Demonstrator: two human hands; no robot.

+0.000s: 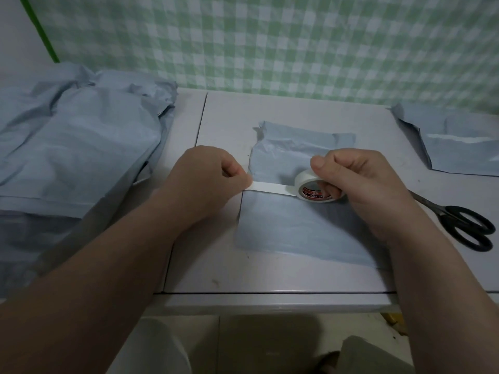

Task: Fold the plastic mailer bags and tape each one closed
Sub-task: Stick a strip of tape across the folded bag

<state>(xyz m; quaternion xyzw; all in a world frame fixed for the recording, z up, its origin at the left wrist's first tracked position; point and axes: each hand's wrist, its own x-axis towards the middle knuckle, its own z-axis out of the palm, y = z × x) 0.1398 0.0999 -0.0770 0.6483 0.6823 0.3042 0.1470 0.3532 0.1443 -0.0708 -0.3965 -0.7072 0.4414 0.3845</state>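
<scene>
the left hand (205, 182) pinches the free end of a white tape strip (270, 187); the right hand (359, 182) grips the white tape roll (314, 188), both over the folded pale-blue plastic mailer bag (291, 222) on the white table (224, 265). black-handled scissors (459, 220) lie just right.

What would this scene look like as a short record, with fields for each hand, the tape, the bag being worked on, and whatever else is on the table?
left hand: pinches the free end of the tape strip
right hand: grips the tape roll
tape strip: stretched between the hands, over the folded mailer
folded mailer: flat on the table, centre
scissors: on the table, right of the right hand, untouched
mailer pile: left
loose mailer: far right
</scene>
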